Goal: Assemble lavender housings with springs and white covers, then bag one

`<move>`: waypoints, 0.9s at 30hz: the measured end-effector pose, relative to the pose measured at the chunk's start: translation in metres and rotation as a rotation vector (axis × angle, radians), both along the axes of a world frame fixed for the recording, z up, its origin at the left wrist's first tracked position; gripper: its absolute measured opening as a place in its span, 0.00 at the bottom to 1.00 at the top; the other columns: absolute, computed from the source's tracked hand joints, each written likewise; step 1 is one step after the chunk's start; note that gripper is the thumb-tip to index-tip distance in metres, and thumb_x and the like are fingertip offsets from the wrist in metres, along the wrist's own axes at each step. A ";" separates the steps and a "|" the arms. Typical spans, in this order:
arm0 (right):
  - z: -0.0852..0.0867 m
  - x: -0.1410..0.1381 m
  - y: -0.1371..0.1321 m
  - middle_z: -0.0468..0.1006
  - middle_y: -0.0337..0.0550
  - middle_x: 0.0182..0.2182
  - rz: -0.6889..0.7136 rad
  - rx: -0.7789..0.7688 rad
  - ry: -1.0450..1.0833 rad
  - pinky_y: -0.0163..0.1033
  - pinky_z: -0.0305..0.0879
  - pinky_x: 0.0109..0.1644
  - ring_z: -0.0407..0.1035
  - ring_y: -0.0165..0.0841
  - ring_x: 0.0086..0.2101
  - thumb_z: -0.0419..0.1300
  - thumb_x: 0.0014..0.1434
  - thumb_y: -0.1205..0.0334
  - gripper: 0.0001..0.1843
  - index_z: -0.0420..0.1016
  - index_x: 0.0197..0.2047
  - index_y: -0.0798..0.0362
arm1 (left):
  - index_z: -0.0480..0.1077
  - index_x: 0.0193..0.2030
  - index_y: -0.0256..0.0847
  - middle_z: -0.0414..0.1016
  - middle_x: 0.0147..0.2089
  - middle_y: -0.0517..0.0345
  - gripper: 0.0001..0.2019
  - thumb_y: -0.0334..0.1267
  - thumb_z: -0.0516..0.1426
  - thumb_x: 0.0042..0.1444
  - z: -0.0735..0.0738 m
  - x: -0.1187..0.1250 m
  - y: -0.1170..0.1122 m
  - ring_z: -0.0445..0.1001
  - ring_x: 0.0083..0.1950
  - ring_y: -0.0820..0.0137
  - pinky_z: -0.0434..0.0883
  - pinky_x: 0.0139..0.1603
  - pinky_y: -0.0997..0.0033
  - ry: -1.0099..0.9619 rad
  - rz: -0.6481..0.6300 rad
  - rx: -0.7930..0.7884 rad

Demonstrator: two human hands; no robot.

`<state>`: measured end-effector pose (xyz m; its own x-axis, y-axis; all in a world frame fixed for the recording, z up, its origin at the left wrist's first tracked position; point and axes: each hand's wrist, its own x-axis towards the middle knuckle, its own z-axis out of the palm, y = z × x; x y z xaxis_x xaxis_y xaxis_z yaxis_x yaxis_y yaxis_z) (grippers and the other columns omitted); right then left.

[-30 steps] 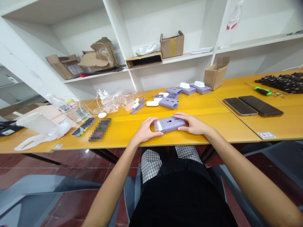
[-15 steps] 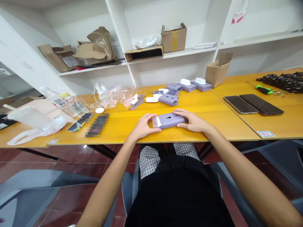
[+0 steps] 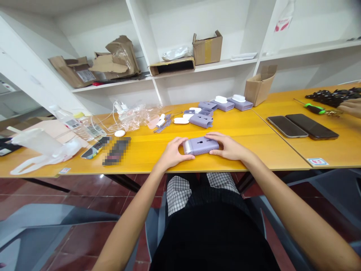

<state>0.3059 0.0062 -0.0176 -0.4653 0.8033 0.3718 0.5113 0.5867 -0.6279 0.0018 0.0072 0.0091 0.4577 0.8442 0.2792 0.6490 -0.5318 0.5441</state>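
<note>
A lilac plastic casing [image 3: 204, 146] with small dark cutouts in its top and a perforated side lies flat near the table's front edge. At its left end sits a clear, whitish end piece [image 3: 187, 147]. My left hand [image 3: 172, 155] is closed on this end piece, thumb at the front and fingers behind. My right hand [image 3: 229, 147] grips the casing's right end the same way. Behind them are more lilac casings [image 3: 201, 120] and white oval parts [image 3: 181, 120]. Lilac lattice strips [image 3: 164, 125] lie beside small white cylinders [image 3: 160, 122].
Phones [image 3: 311, 126] and a green-handled screwdriver [image 3: 314, 108] lie to the right, near another person's hand [image 3: 354, 107]. At left are a blurred dark object [image 3: 116, 151], a plastic bag [image 3: 42, 156] and bottles [image 3: 66, 118]. A cardboard box [image 3: 259, 86] stands behind.
Another person's hand has come in at the right edge, by the screwdriver. Slightly less of the clear end piece shows between my left hand and the casing. Both my hands keep their grip.
</note>
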 end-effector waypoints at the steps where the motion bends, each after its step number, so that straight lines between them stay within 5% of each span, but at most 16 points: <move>1: 0.000 -0.001 0.000 0.68 0.46 0.72 -0.001 -0.003 -0.004 0.69 0.59 0.74 0.62 0.53 0.70 0.71 0.62 0.52 0.36 0.70 0.72 0.37 | 0.72 0.67 0.45 0.74 0.64 0.46 0.41 0.55 0.74 0.48 0.001 -0.001 0.000 0.74 0.63 0.49 0.70 0.68 0.46 -0.006 -0.008 -0.001; 14: -0.001 -0.014 -0.003 0.68 0.48 0.72 -0.068 0.026 -0.033 0.65 0.60 0.74 0.64 0.52 0.69 0.70 0.63 0.57 0.34 0.72 0.71 0.41 | 0.74 0.64 0.43 0.77 0.57 0.49 0.40 0.53 0.76 0.45 0.000 0.001 0.003 0.78 0.52 0.56 0.76 0.59 0.52 -0.048 0.004 0.023; 17: -0.002 -0.019 -0.004 0.65 0.51 0.73 -0.092 0.027 -0.056 0.62 0.57 0.76 0.62 0.51 0.70 0.68 0.64 0.57 0.34 0.70 0.72 0.44 | 0.72 0.67 0.45 0.76 0.62 0.47 0.38 0.51 0.75 0.50 -0.004 0.000 0.006 0.78 0.58 0.54 0.75 0.62 0.51 -0.064 0.000 0.042; 22: -0.002 -0.026 -0.009 0.56 0.53 0.77 -0.161 0.040 -0.091 0.60 0.54 0.78 0.55 0.50 0.74 0.64 0.67 0.54 0.37 0.63 0.76 0.45 | 0.67 0.72 0.45 0.67 0.75 0.43 0.37 0.49 0.70 0.58 -0.011 0.000 0.008 0.65 0.76 0.49 0.60 0.78 0.42 -0.050 0.050 0.083; 27: 0.006 -0.010 -0.007 0.51 0.53 0.79 -0.092 0.037 -0.063 0.57 0.52 0.79 0.49 0.49 0.76 0.62 0.65 0.55 0.45 0.51 0.80 0.48 | 0.64 0.74 0.42 0.72 0.72 0.41 0.34 0.55 0.60 0.67 -0.011 -0.015 0.016 0.74 0.71 0.50 0.67 0.74 0.43 -0.148 0.017 -0.028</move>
